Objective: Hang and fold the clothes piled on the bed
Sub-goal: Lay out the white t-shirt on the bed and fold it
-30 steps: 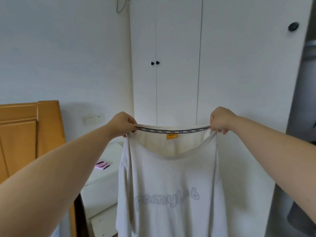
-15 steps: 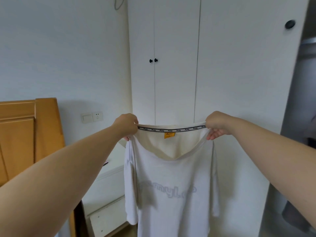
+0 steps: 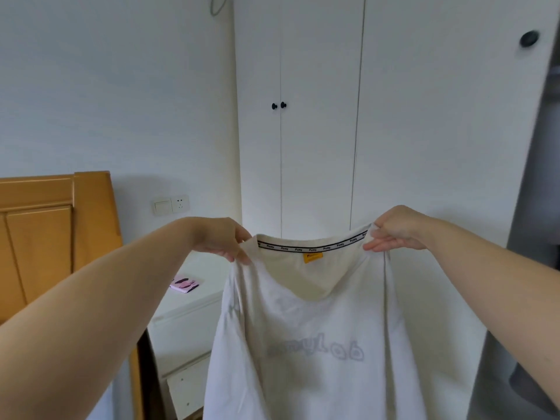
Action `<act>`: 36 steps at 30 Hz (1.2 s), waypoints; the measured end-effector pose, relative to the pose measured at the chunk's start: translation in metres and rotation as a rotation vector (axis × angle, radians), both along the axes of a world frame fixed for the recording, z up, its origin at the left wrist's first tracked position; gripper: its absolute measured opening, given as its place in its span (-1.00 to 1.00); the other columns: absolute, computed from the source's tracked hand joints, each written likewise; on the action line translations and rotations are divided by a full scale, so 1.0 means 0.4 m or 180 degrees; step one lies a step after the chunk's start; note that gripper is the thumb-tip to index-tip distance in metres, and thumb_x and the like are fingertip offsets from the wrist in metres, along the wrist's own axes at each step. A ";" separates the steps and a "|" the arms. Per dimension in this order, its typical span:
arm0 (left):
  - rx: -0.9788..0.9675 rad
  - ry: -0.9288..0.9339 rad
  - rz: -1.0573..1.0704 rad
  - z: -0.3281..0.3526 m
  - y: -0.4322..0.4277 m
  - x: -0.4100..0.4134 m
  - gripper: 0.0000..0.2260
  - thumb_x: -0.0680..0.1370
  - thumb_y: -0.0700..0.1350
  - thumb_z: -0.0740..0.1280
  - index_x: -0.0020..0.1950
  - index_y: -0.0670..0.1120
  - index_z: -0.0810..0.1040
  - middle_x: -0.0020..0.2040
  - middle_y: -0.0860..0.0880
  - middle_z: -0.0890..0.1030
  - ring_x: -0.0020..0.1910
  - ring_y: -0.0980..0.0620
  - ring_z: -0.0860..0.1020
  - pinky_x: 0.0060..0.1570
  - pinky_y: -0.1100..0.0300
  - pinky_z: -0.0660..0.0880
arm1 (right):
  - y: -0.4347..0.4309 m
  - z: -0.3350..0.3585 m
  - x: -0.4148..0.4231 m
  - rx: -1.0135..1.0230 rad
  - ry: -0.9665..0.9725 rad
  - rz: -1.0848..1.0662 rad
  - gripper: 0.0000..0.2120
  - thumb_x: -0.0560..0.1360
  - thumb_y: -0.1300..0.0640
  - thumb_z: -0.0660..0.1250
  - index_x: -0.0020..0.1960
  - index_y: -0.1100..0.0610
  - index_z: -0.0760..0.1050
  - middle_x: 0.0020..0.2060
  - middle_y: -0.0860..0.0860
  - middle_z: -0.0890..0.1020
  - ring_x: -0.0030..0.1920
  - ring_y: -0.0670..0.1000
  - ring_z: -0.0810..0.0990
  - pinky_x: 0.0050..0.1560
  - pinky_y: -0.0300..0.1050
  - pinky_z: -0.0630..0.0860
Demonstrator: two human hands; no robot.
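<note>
A white cotton T-shirt (image 3: 315, 338) with faint grey lettering showing through its chest hangs in the air in front of the person, held up by both hands at the two ends of its neckline. The left hand (image 3: 219, 237) pinches the left shoulder of the shirt, just beside the collar, with thumb and fingers curled down onto a small fold of the cloth. The right hand (image 3: 394, 230) grips the opposite shoulder, its fingers closed over the fabric and pointing inward toward the collar. Between the two hands the back of the neckline is stretched nearly straight, showing a black-and-white printed neck tape (image 3: 312, 247) and a small orange label (image 3: 313, 257) just beneath it, while the front of the neck sags lower in a curve. The whole body of the shirt drops straight down from the grips, below both hands, with the sleeves hanging loosely at the sides and the hem running out of the bottom of the view. Behind the shirt stands a tall white wardrobe (image 3: 321, 131) with small black round knobs (image 3: 278, 105) on its closed doors. To the left, a white bedside cabinet (image 3: 188, 325) carries a small pink patterned case (image 3: 184, 283), a white wall switch and socket plate (image 3: 170, 204) sits above it, and an orange-brown wooden headboard (image 3: 48, 234) stands further left.
</note>
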State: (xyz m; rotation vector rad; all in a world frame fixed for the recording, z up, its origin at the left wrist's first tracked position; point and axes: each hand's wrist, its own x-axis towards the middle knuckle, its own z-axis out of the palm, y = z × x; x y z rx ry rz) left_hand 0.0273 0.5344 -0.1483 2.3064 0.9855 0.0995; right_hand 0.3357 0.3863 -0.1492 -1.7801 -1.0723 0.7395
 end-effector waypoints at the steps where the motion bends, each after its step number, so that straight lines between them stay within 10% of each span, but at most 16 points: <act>1: 0.0375 0.0274 0.0010 -0.006 -0.001 -0.002 -0.79 0.41 -0.22 0.49 -0.19 0.12 0.63 -0.32 0.10 0.57 -0.32 0.16 0.51 -0.24 0.38 0.41 | 0.008 -0.004 -0.008 0.0010 -0.0054 -0.0005 -0.89 0.56 0.44 0.17 -0.07 0.28 0.35 -0.12 0.18 0.50 -0.29 0.10 0.66 -0.35 -0.20 0.61; 5: 0.0901 0.0390 0.0320 -0.041 0.006 -0.012 -0.69 0.40 -0.11 0.51 0.10 0.05 0.57 -0.16 0.05 0.48 -0.37 0.11 0.48 -0.32 0.33 0.35 | 0.040 -0.009 -0.030 0.0014 -0.0853 -0.0251 -0.84 0.54 0.34 0.29 -0.19 0.24 0.38 -0.43 0.15 0.52 -0.60 -0.04 0.56 -0.57 -0.25 0.47; 8: 0.0892 0.0208 0.0272 -0.068 0.020 -0.028 -0.89 0.43 -0.04 0.48 -0.08 0.07 0.62 -0.22 0.01 0.51 -0.48 0.16 0.42 -0.31 0.33 0.36 | 0.053 -0.004 -0.042 0.0020 -0.1482 -0.0287 -0.79 0.50 0.28 0.35 -0.29 0.24 0.43 -0.62 0.07 0.47 -0.54 0.05 0.45 -0.51 -0.23 0.36; 12: 0.0700 -0.0010 0.0378 -0.092 0.026 -0.054 -0.70 0.49 -0.04 0.44 -0.39 -0.09 0.47 -0.48 0.13 0.39 -0.49 0.11 0.37 -0.34 0.29 0.31 | 0.056 -0.004 -0.049 0.0161 -0.1694 -0.0173 -0.73 0.49 0.24 0.38 -0.36 0.15 0.43 -0.41 0.02 0.44 -0.37 -0.04 0.39 -0.36 -0.22 0.28; 21: 0.1674 -0.0775 0.1101 -0.098 0.046 -0.035 -0.66 0.60 -0.09 0.22 -0.37 -0.12 0.31 -0.39 -0.03 0.35 -0.35 0.01 0.32 -0.39 0.18 0.21 | 0.029 -0.039 -0.044 -0.0187 -0.0723 0.0370 -0.72 0.59 0.06 0.26 -0.23 0.19 0.44 -0.36 0.04 0.49 -0.37 -0.01 0.46 -0.38 -0.22 0.40; 25: 0.1201 -0.0433 0.0702 -0.072 0.049 -0.076 -0.57 0.55 -0.01 0.34 -0.44 -0.05 0.23 -0.46 0.04 0.22 -0.43 0.06 0.20 -0.42 0.20 0.10 | 0.012 -0.052 -0.010 -0.0486 -0.0311 0.0776 -0.93 0.49 0.29 0.37 -0.06 0.30 0.52 -0.20 0.11 0.65 -0.23 0.04 0.64 -0.25 -0.18 0.58; 29: 0.1116 0.0265 0.0360 -0.062 0.043 -0.121 -0.65 0.48 -0.02 0.44 -0.39 -0.09 0.35 -0.42 0.02 0.25 -0.39 0.05 0.21 -0.38 0.21 0.10 | 0.037 -0.088 -0.037 -0.0779 -0.2068 -0.0024 -0.78 0.42 0.21 0.46 -0.32 0.21 0.48 -0.34 0.08 0.51 -0.18 0.07 0.51 -0.35 -0.23 0.35; 36: 0.1705 -0.0262 0.1895 -0.037 0.032 -0.193 -0.67 0.62 -0.06 0.19 -0.30 -0.19 0.42 -0.30 -0.10 0.44 -0.19 -0.10 0.43 -0.39 0.17 0.27 | 0.105 -0.085 -0.199 0.0185 -0.1275 -0.0714 -0.69 0.56 0.11 0.28 0.06 0.37 0.56 0.03 0.28 0.61 0.09 0.23 0.58 -0.14 -0.17 0.33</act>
